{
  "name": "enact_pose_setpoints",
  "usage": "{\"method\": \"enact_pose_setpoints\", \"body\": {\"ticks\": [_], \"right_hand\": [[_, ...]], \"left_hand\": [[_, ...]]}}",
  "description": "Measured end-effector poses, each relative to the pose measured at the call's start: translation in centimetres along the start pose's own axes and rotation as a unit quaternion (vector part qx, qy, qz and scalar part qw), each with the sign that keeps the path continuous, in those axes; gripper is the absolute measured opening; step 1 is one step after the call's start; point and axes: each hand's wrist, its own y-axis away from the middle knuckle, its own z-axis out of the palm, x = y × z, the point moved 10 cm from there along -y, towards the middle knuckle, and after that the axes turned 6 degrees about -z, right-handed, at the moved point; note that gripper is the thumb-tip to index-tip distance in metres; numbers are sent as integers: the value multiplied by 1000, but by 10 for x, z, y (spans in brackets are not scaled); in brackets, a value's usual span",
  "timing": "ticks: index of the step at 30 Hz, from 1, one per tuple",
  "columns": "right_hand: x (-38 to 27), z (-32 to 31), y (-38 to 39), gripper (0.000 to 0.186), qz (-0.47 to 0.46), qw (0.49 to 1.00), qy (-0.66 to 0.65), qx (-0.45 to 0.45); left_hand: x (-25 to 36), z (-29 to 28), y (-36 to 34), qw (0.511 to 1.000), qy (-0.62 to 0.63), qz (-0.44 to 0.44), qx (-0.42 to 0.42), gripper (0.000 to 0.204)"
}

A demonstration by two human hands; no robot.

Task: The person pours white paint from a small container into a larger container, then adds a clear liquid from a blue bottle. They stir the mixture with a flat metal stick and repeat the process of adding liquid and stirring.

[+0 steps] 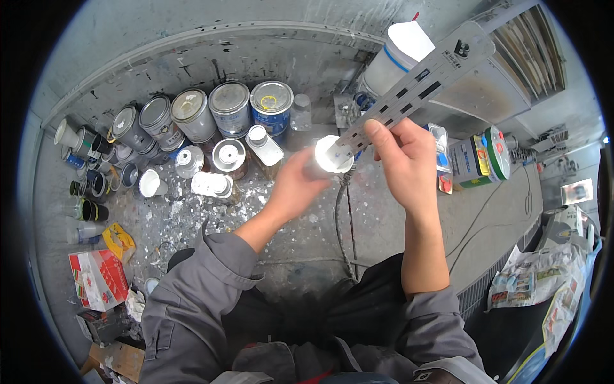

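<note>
Stirring step: my left hand (295, 185) grips white cup (332, 155); right hand (403, 157) pinches slotted stick (422, 77); next, keep cup steady.

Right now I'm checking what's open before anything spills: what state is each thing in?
white cup: upright, top open, held by left hand
slotted metal stick: tilted, lower end in the cup, held by right hand
paint tins: upright, lids on
rectangular can: capped
red-and-white carton: lying on the floor

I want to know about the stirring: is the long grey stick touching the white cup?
Touching. The head view shows the stick held by the right hand, its end inside the cup.
</note>
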Motion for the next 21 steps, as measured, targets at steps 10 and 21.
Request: {"method": "enact_pose_setpoints", "body": {"ticks": [10,21], "right_hand": [[-9,-23,-6,36,-47,998,17,39],[7,-4,-3,39,11,1000,15,7]], "left_hand": [[6,3,3,1000,6,0,-17,78],[11,-1,-1,1000,11,0,6,75]]}}
